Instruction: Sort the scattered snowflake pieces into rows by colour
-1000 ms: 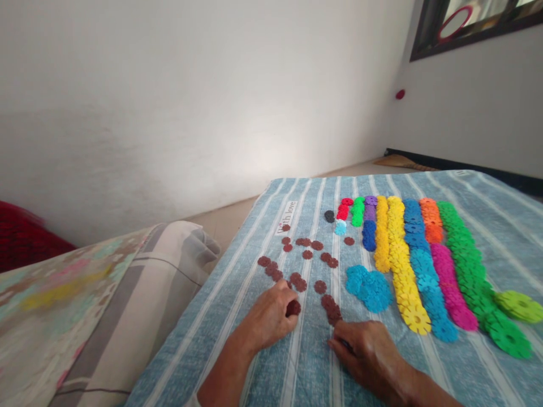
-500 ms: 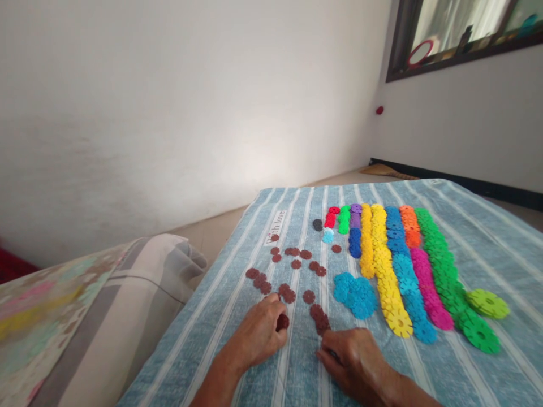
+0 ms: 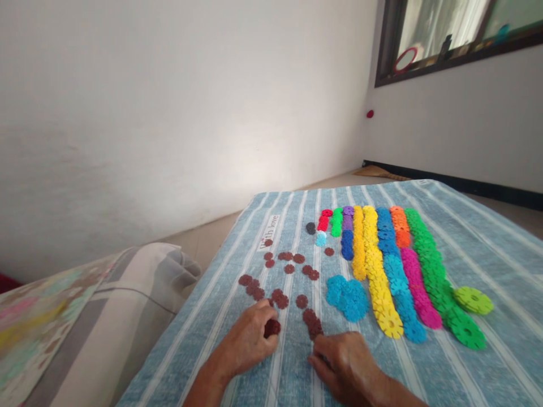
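Observation:
My left hand (image 3: 253, 333) is closed around some brown notched discs (image 3: 272, 328), which show between thumb and fingers. My right hand (image 3: 345, 362) is curled on the cloth, its fingertips at the near end of a short row of overlapping brown discs (image 3: 312, 324); whether it grips the end one is hidden. Several more brown discs (image 3: 289, 269) lie scattered beyond both hands, singly and in small overlapping groups. A loose cluster of light blue discs (image 3: 348, 298) lies to their right.
Overlapping rows of yellow (image 3: 373, 254), blue (image 3: 386, 226), magenta (image 3: 418, 282) and green discs (image 3: 428, 249) cover the right of the striped cloth (image 3: 212, 316). A black disc (image 3: 311, 228) lies farther back. Grey checked bedding (image 3: 127, 299) is at left, beside a white wall (image 3: 169, 113).
The view has shifted, so the discs and cloth appear farther left. Both hands keep nearly the same pose, and more of the brown discs in my left hand show.

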The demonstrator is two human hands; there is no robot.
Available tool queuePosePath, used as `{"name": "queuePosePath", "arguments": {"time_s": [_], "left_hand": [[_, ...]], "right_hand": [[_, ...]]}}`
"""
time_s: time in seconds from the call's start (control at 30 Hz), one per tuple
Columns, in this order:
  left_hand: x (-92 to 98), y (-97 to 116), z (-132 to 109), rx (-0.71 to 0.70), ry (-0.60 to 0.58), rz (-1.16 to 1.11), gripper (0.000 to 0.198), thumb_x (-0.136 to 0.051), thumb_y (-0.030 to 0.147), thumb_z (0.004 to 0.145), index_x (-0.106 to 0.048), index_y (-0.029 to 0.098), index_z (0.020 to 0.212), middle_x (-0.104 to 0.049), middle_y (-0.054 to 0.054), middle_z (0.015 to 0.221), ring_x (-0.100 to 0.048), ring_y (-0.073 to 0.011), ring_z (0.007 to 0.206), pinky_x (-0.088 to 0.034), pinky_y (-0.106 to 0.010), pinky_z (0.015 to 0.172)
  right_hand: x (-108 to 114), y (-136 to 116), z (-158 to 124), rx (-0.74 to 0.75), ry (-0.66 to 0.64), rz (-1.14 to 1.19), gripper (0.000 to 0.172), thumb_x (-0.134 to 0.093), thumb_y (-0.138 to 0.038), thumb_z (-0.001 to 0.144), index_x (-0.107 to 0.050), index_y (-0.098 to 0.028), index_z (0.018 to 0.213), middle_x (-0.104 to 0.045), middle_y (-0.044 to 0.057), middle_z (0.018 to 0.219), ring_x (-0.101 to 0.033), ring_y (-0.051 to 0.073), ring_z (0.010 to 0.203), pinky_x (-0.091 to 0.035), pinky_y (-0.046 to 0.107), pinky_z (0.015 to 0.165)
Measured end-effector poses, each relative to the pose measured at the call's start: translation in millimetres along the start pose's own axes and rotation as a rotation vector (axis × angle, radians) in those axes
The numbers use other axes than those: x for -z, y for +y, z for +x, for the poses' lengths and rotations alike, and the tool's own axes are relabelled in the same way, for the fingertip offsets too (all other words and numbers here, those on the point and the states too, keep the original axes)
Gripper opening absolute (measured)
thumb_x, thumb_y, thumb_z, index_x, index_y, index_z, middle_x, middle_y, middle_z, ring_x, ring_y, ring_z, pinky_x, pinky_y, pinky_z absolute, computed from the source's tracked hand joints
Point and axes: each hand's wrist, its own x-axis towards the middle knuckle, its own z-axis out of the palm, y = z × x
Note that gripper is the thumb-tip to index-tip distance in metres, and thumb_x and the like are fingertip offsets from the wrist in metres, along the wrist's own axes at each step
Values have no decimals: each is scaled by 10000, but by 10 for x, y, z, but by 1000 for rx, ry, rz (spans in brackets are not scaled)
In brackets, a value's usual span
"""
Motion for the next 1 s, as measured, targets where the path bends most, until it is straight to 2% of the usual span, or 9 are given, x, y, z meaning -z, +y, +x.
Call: {"name": "queuePosePath", "arguments": {"time_s": [0.13,0.27,0.4,0.5,0.6,0.73,0.87,1.0], "left_hand": [[-6,9,13,8,12,10,76,-471,131,696,-469,173,633,-532,-9,781,-508,-132,726,-387,-251,666],[-6,2,31,13,21,22,79,-469,121,688,-468,175,631,-529,-6,768,-509,-132,720,-384,-248,662],[69,25,80,11,35,25,65,-483,128,682,-480,176,639,-525,-4,771,-509,-132,712,-382,-242,651],[154,94,210,-39,45,49,52,-490,130,679,-507,174,657,-524,-5,774,-504,-131,700,-379,-241,647],[213,200,458,-120,65,92,61,-493,121,670,-528,170,659,-531,-8,773,-505,-131,703,-383,-241,661],[205,342,917,-176,102,139,60,-518,124,670,-565,162,665,-547,-21,774,-514,-134,703,-389,-239,661],[143,427,1384,-131,164,184,57,-561,150,665,-613,158,686,-569,-30,787,-532,-139,704,-405,-243,664],[71,455,1743,-88,202,239,99,-571,177,680,-656,149,723,-612,-63,814,-577,-172,762,-432,-262,707]], "right_hand": [[-25,-23,7,-18,21,-40,156,-582,-323,823,-604,-221,708,-700,-9,674,-664,166,590,-277,279,508],[32,-44,33,-21,-15,-58,156,-576,-330,829,-617,-224,722,-712,-2,689,-677,178,604,-275,279,495],[96,-60,65,-11,-73,-52,156,-561,-329,846,-631,-218,763,-726,12,731,-690,183,634,-274,272,489],[88,-69,78,-10,-93,-41,159,-548,-322,855,-631,-215,771,-728,16,735,-691,184,630,-271,268,483],[37,-60,86,-10,-78,-41,151,-550,-318,854,-635,-219,777,-728,12,733,-692,186,620,-270,268,478],[-15,-26,113,7,-67,-58,134,-590,-338,829,-644,-220,795,-730,9,727,-687,179,592,-257,261,456],[-52,-16,147,19,-89,-88,143,-618,-363,807,-652,-226,782,-727,2,697,-686,179,577,-241,257,433],[-154,-26,170,-44,-80,-127,171,-654,-401,770,-654,-233,741,-718,-4,656,-683,183,566,-265,243,428]]}}
